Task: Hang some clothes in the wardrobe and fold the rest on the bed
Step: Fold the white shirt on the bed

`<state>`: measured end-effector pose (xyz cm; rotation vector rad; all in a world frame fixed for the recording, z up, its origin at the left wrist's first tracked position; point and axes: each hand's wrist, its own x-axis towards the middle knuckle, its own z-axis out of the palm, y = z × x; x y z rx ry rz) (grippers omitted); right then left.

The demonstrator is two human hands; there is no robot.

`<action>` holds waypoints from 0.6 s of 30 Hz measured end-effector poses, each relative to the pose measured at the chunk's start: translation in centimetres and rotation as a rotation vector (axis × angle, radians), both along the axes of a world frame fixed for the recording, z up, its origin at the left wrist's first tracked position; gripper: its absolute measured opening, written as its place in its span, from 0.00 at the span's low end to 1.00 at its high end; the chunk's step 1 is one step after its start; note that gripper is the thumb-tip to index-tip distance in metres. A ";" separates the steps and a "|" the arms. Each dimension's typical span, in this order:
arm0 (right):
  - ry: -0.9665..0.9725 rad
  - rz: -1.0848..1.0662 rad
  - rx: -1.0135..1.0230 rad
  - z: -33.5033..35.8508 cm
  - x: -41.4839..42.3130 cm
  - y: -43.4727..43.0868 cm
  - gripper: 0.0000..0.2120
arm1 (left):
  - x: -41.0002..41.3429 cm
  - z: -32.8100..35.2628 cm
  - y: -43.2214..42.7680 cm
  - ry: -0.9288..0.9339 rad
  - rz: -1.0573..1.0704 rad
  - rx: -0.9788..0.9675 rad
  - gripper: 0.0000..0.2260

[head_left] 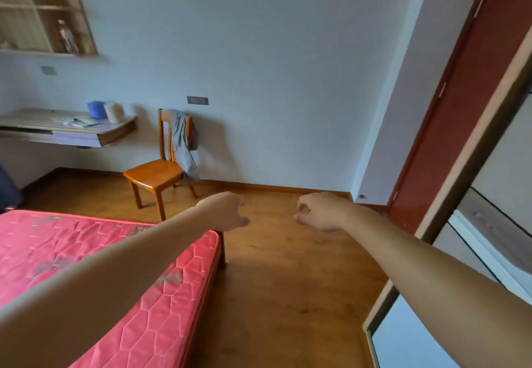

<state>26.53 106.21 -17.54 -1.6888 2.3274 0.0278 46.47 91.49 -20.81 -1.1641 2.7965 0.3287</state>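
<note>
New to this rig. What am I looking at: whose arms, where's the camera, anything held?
There is no machine here, just a person with a camera worn on the head, looking forward and down, so you see their own two bare arms reaching out. The left hand and right hand are loosely curled and hold nothing. Lower left is the bed with a red mattress. A grey garment hangs over the back of a wooden chair by the wall. At the right edge is what looks like a sliding wardrobe door.
</note>
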 end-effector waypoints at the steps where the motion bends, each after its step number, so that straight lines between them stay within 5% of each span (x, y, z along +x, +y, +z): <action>1: -0.002 0.035 0.012 -0.4 0.8 -2.1 0.21 | 1.2 -0.3 -1.1 0.002 0.041 0.002 0.30; 9: -0.012 0.342 0.084 -4.3 9.4 -17.5 0.22 | 13.8 -3.4 -7.1 0.016 0.411 0.052 0.27; 18: -0.013 0.922 0.193 -8.2 24.5 -27.9 0.21 | 27.1 -6.6 -3.6 0.011 0.975 0.097 0.25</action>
